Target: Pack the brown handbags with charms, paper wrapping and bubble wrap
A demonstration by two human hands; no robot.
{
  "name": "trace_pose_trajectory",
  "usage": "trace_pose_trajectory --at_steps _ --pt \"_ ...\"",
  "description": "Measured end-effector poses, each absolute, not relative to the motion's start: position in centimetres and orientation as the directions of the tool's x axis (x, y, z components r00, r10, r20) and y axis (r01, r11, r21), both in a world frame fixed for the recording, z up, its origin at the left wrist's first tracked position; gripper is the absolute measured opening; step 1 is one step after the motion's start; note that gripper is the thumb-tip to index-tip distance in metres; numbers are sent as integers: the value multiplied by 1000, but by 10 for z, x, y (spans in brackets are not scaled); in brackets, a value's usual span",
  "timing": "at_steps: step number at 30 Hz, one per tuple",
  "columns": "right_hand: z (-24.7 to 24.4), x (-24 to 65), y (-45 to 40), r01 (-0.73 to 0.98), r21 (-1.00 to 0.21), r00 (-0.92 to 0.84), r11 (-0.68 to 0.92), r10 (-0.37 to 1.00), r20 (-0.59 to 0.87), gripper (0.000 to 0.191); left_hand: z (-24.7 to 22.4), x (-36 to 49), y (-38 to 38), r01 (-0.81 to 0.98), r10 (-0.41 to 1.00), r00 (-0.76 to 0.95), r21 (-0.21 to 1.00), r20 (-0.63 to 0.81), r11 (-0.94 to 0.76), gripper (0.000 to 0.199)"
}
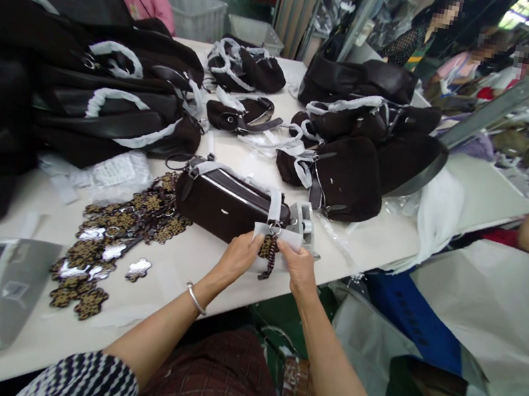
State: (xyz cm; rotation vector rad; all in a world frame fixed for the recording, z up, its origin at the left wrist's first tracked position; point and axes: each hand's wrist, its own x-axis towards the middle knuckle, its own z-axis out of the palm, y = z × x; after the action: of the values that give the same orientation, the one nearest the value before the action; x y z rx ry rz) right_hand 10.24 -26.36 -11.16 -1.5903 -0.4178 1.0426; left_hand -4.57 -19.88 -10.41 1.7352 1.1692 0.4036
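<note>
Mostly dark bag (212, 206), small silver plate (224, 211); charm (267, 246) gold-patterned on dark.

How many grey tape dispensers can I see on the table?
2: one dispenser at the near left, another dispenser just beyond the right hand. Piled bags may hide more.

Left grip (239, 255), right grip (301, 268), both pinching, close together, arms (338, 366) outstretched

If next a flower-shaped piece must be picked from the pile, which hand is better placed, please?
Probably the left hand: it is nearer the pile of flower-shaped pieces, while the right hand is farther off. Both appear to grip the white paper.
</note>
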Motion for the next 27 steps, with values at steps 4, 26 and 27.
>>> trace_pose_trajectory --at_steps 4,26,27 --pt "-102 101 -260 -63 -945 581 -321 758 -297 42 -97 -39 -202 605 859 474 781 -194 -157 44" --pt "-97 107 -258 -86 -930 370 -357 855 -363 38 -80 -59 -227 -237 663 675 757 -322 609 58" --pt "-97 107 -259 -120 -926 357 -357 855 -376 38 -80 -64 -225 -251 633 693 708 -345 660 56"
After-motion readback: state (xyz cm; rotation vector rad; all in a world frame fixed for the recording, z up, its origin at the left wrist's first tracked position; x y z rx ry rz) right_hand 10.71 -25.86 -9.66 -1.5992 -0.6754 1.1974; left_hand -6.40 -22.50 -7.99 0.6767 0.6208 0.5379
